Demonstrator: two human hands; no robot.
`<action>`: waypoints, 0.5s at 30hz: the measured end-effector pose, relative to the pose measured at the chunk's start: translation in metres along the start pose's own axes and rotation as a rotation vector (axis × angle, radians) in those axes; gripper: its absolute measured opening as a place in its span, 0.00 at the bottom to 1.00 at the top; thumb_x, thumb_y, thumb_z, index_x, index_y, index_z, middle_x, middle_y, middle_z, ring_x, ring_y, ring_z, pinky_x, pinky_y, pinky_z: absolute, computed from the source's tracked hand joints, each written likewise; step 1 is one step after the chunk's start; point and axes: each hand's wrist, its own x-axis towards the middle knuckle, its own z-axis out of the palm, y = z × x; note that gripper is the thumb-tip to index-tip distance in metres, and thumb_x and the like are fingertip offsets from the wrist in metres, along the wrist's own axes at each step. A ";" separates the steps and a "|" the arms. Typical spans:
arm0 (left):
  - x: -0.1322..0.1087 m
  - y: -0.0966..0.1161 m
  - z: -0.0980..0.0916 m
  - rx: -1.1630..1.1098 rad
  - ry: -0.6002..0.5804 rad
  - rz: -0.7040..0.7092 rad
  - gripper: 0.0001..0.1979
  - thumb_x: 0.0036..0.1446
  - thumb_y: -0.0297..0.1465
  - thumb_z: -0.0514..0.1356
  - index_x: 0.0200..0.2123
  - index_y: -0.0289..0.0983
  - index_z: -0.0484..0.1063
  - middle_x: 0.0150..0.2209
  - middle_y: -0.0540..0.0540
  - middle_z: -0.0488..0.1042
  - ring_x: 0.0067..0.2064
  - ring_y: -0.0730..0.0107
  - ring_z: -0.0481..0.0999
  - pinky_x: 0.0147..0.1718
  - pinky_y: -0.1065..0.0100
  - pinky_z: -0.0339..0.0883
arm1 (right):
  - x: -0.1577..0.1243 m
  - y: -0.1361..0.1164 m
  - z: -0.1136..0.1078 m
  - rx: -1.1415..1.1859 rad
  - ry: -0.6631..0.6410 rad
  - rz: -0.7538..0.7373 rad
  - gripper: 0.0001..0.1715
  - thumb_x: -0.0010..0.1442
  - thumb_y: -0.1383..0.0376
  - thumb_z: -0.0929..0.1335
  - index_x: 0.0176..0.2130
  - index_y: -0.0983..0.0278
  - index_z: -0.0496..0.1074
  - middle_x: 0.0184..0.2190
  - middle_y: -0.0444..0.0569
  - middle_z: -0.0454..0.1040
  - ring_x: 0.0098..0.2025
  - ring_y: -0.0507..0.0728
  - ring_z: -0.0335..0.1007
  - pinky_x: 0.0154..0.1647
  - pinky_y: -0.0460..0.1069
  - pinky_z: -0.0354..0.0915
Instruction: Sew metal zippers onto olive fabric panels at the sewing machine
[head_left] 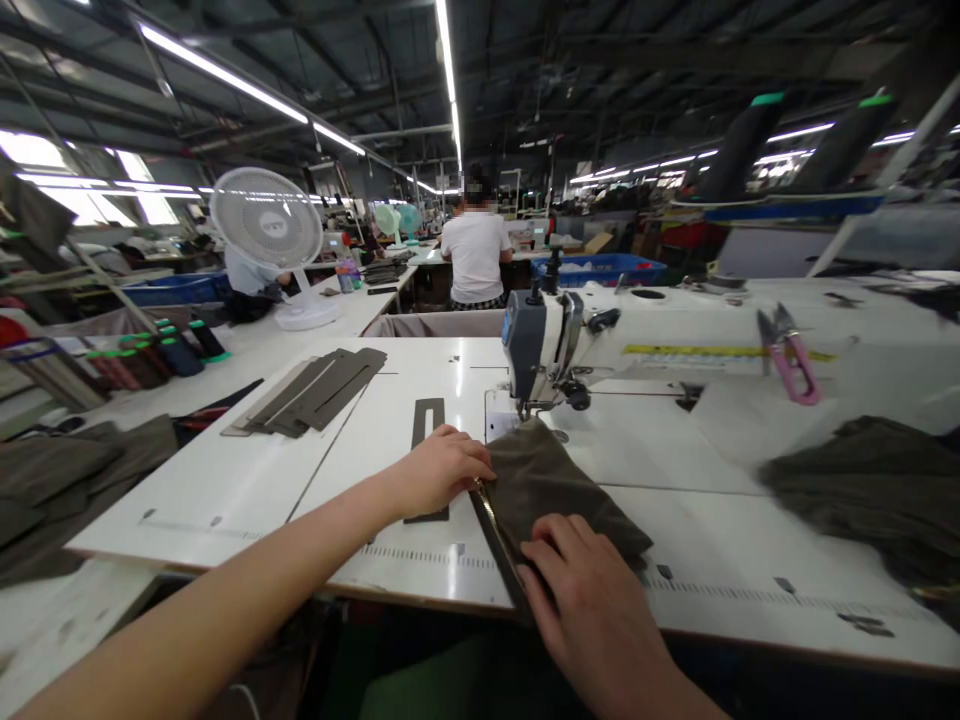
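Note:
A dark olive fabric piece with a zipper along its left edge lies on the white table, its far end under the presser foot of a sewing machine. My left hand pinches the fabric's left edge by the zipper. My right hand lies flat on the near end of the fabric, fingers pressing it to the table.
A stack of grey fabric strips lies at the left. Pink thread snips and a yellow tape sit on the machine bed. More dark cloth is piled at right. Thread cones, a fan and a seated person are farther back.

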 end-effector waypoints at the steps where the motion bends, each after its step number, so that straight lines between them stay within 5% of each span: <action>1: 0.000 0.003 0.001 0.018 0.003 0.008 0.10 0.54 0.22 0.57 0.38 0.38 0.74 0.40 0.47 0.74 0.42 0.64 0.69 0.46 0.63 0.54 | -0.002 0.004 -0.002 0.007 0.008 -0.019 0.15 0.57 0.72 0.57 0.26 0.64 0.68 0.28 0.50 0.67 0.31 0.57 0.61 0.29 0.51 0.57; 7: 0.002 0.029 -0.003 -0.169 0.092 -0.002 0.05 0.56 0.26 0.56 0.32 0.36 0.72 0.35 0.47 0.73 0.40 0.67 0.69 0.44 0.65 0.56 | 0.001 0.043 -0.047 0.111 -0.091 0.020 0.14 0.61 0.69 0.56 0.28 0.63 0.65 0.27 0.48 0.68 0.30 0.54 0.63 0.31 0.49 0.60; 12: 0.013 0.087 -0.020 -0.713 0.124 -0.228 0.07 0.57 0.31 0.55 0.29 0.35 0.68 0.26 0.51 0.68 0.28 0.73 0.66 0.29 0.73 0.59 | 0.033 0.069 -0.130 -0.017 -0.127 0.027 0.11 0.61 0.66 0.57 0.32 0.62 0.66 0.27 0.46 0.69 0.29 0.54 0.65 0.31 0.49 0.60; 15: 0.014 0.119 -0.009 -1.119 0.228 -0.336 0.08 0.57 0.35 0.54 0.31 0.36 0.63 0.23 0.53 0.63 0.26 0.76 0.62 0.25 0.75 0.56 | 0.059 0.071 -0.149 -0.186 -0.105 -0.117 0.11 0.60 0.68 0.58 0.32 0.61 0.67 0.29 0.48 0.69 0.32 0.56 0.64 0.34 0.50 0.59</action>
